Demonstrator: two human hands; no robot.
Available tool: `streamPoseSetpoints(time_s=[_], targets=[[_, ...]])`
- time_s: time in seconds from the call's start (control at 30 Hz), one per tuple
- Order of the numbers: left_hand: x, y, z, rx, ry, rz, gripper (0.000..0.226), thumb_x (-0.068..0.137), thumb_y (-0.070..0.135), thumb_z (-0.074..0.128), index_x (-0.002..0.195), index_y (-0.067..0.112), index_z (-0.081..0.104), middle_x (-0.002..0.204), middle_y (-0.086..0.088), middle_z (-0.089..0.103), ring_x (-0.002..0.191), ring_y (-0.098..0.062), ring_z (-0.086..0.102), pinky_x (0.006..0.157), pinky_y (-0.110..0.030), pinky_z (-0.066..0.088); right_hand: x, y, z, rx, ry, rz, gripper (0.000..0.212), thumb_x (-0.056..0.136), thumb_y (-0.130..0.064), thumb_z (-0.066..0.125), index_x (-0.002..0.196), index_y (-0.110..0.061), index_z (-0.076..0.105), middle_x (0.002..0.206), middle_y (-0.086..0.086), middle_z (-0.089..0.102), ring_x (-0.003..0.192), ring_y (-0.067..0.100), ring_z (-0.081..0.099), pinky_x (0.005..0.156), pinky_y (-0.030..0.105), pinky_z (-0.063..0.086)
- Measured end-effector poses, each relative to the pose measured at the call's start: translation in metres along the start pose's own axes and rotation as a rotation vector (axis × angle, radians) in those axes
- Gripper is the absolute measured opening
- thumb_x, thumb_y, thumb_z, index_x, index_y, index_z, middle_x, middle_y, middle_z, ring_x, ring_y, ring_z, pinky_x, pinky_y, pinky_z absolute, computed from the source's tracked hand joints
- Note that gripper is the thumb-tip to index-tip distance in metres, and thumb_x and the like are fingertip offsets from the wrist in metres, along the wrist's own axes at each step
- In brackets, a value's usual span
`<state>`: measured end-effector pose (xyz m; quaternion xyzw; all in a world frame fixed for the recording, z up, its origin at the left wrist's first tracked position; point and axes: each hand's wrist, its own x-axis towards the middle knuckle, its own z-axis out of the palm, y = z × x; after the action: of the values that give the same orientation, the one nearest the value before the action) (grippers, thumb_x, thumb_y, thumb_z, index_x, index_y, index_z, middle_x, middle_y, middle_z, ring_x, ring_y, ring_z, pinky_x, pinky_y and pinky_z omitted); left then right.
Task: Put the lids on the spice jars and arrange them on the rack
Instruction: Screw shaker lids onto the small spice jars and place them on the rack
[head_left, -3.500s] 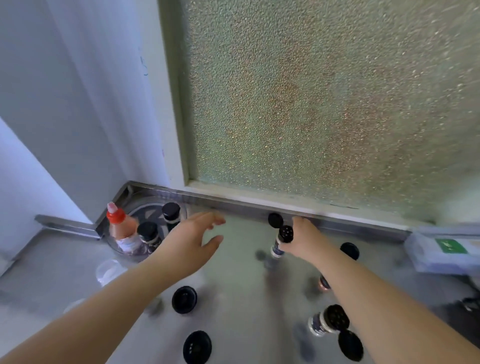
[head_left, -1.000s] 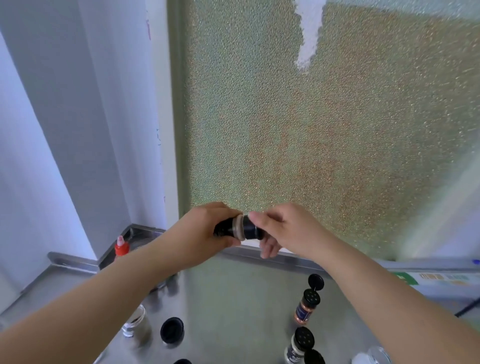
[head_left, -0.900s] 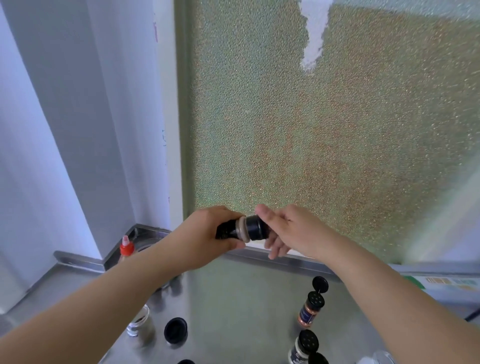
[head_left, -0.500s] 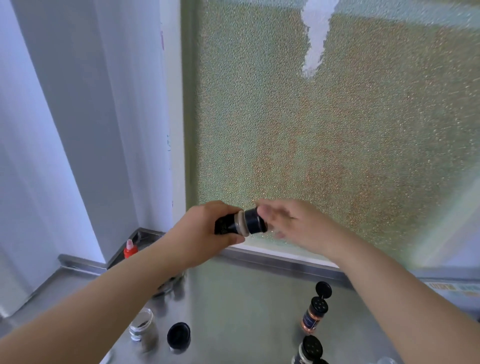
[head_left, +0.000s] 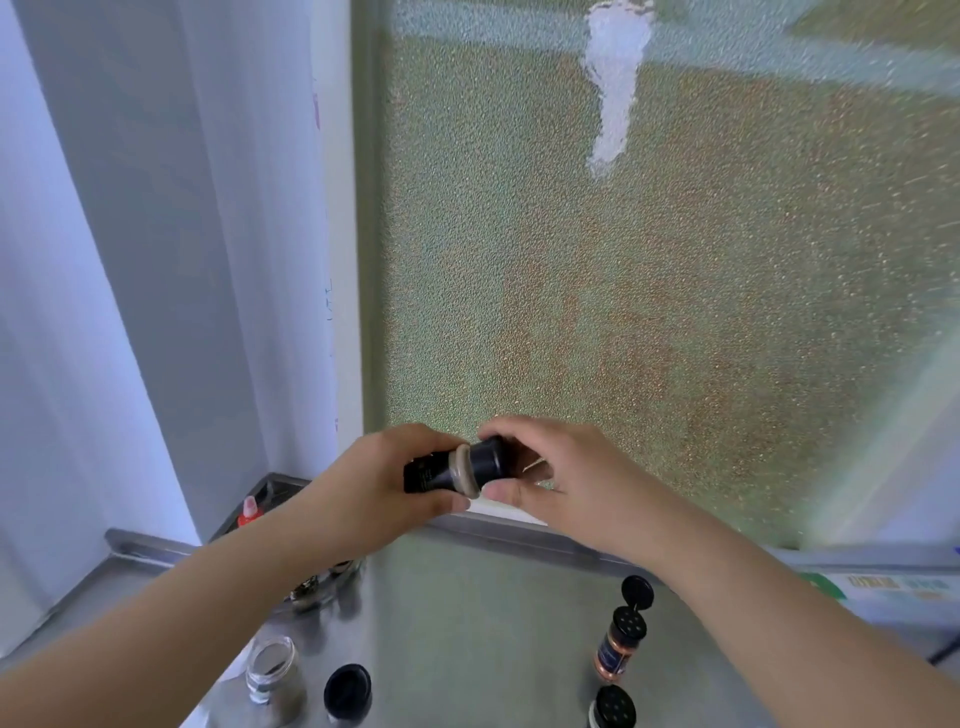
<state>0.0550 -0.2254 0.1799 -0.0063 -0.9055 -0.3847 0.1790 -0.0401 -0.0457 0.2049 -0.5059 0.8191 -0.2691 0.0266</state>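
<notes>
The left hand (head_left: 374, 488) grips the body of a dark spice jar (head_left: 434, 472), which lies roughly on its side in the air, well above the steel surface (head_left: 483, 623) and in front of the frosted window (head_left: 649, 286). Its fingers are curled round the jar's labelled body, thumb underneath. The right hand (head_left: 561, 478) holds the black lid (head_left: 491, 460) at the jar's mouth, forefinger curled over the top and thumb pressed below; the lid sits against a pale band at the jar's neck. Whether the lid is fully seated cannot be told.

On the surface below, near the right forearm, an orange spice jar (head_left: 618, 649) stands upright with its flip cap (head_left: 637, 592) hinged open, showing the shaker holes. Just in front of it, at the lower edge, the black shaker top of another jar (head_left: 613, 707) shows, cut off by the frame. To the lower left a small clear glass jar (head_left: 271, 667) stands without a lid, and just beside it to the right a loose black lid (head_left: 347, 688) rests on the surface. Farther back on the left, in the corner by the white curtain (head_left: 130, 260), a red bottle tip (head_left: 249, 510) pokes up behind the left forearm. At the right edge, a white box with a green mark (head_left: 883, 592) lies against the window ledge.
</notes>
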Motion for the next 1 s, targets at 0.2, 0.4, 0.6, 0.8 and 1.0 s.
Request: streamPoseSetpoints(time_s=[0.2,0.4,0.6,0.8,1.0], targets=[[-0.012,-0.007,0.005,0.071,0.066,-0.015,0.034,0.074,0.022,0.073,0.106,0.026,0.063,0.077,0.013,0.055,0.075,0.011,0.050,0.065,-0.003,0.036,0.010,-0.001,0.021,0.046,0.052,-0.007,0.033,0.084,-0.034,0.064,0.116,-0.029,0.056,0.088,-0.019,0.060,0.075,0.001,0.057,0.072,0.013,0.043],[-0.023,-0.045,-0.001,0.058,0.130,-0.155,0.036,0.072,0.025,0.075,0.105,0.030,0.062,0.081,0.026,0.057,0.077,0.018,0.051,0.066,0.002,0.034,0.039,-0.015,0.065,0.142,0.091,0.033,0.047,0.083,-0.027,0.066,0.128,-0.029,0.053,0.120,-0.005,0.062,0.105,0.009,0.059,0.095,0.020,0.043],[-0.037,-0.107,-0.021,0.183,0.078,-0.305,0.060,0.072,0.032,0.074,0.125,0.031,0.048,0.115,0.012,0.053,0.100,-0.004,0.049,0.090,-0.017,0.037,0.088,-0.012,0.116,0.078,0.007,0.062,0.049,0.084,-0.022,0.066,0.130,-0.020,0.050,0.127,0.003,0.056,0.115,0.019,0.053,0.099,0.024,0.038],[-0.056,-0.159,-0.048,0.281,0.090,-0.375,0.036,0.081,0.027,0.066,0.115,0.025,0.058,0.101,0.008,0.054,0.077,-0.007,0.051,0.073,-0.016,0.038,0.155,0.001,0.165,0.121,-0.010,0.089,0.047,0.081,-0.015,0.068,0.127,-0.019,0.055,0.126,0.007,0.057,0.114,0.022,0.055,0.103,0.037,0.043],[-0.068,-0.201,-0.066,0.255,0.076,-0.390,0.029,0.080,0.041,0.058,0.102,0.024,0.065,0.089,0.016,0.050,0.074,-0.004,0.053,0.071,-0.016,0.041,0.217,0.009,0.239,0.019,-0.154,0.089,0.046,0.082,-0.010,0.064,0.127,-0.016,0.054,0.127,0.010,0.056,0.117,0.025,0.053,0.103,0.032,0.037]])
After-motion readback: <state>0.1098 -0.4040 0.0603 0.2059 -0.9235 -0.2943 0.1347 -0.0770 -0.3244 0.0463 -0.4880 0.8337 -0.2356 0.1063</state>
